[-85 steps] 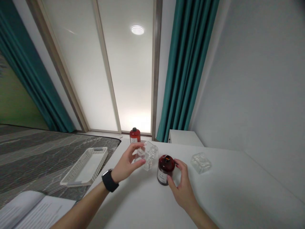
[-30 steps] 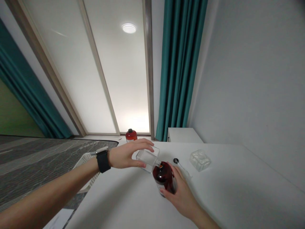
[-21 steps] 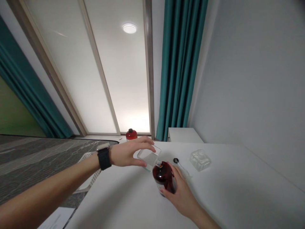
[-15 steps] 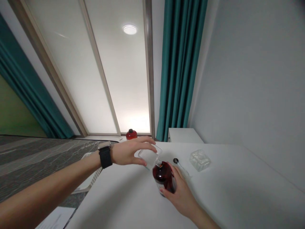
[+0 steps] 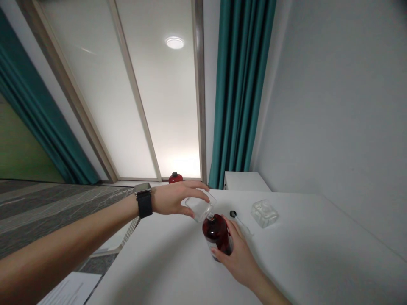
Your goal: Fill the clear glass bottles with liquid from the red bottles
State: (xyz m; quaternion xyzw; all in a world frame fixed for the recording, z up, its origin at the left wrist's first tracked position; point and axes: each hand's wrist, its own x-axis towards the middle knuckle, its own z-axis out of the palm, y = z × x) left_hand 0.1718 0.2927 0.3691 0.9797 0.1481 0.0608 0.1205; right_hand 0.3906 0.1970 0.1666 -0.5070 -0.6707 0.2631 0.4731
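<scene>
My left hand, with a dark-strapped watch on the wrist, is closed on a clear square bottle. That bottle is tilted, its neck down at the mouth of a dark red-brown bottle. Around the brown bottle's right side wraps my right hand, holding it upright on the white table. A black cap with a pale tube lies just beyond my right hand. Farther right sits a clear square glass container. Whether liquid flows between the two bottles cannot be made out.
A second red bottle with a dark cap stands beyond my left wrist. At the far edge is a white cabinet. A white perforated basket and printed paper lie left of the table, and a grey wall rises at right.
My left wrist has turned slightly and shifted a little right, covering more of the far red bottle. Both hands keep their holds, and the view has shifted slightly.
</scene>
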